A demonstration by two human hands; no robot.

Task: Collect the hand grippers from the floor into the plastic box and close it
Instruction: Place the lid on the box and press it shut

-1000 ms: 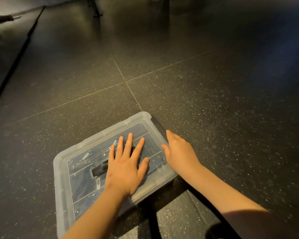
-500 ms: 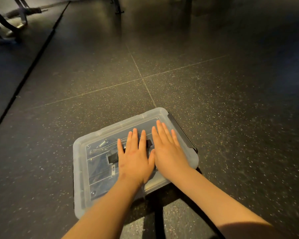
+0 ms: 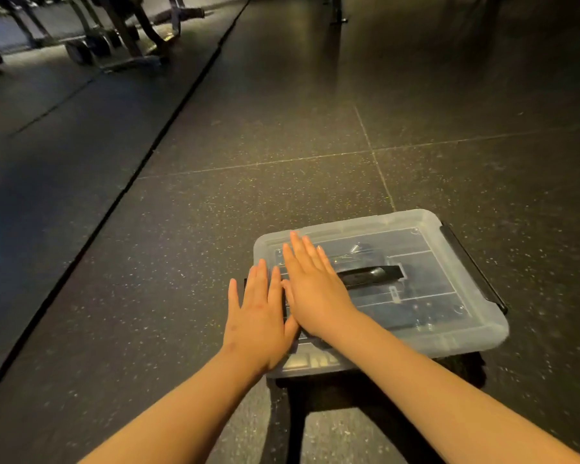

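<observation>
So the plastic box sits on the floor, long axis running left to right, lid on, and the hand grippers are just visible through it. Both hands lie flat with straight fingers, gripping nothing: the left hand is on the lid's left short edge and the right hand is beside it, touching. My guess is the black latch on the right edge is next, and the right hand's nearer
</observation>
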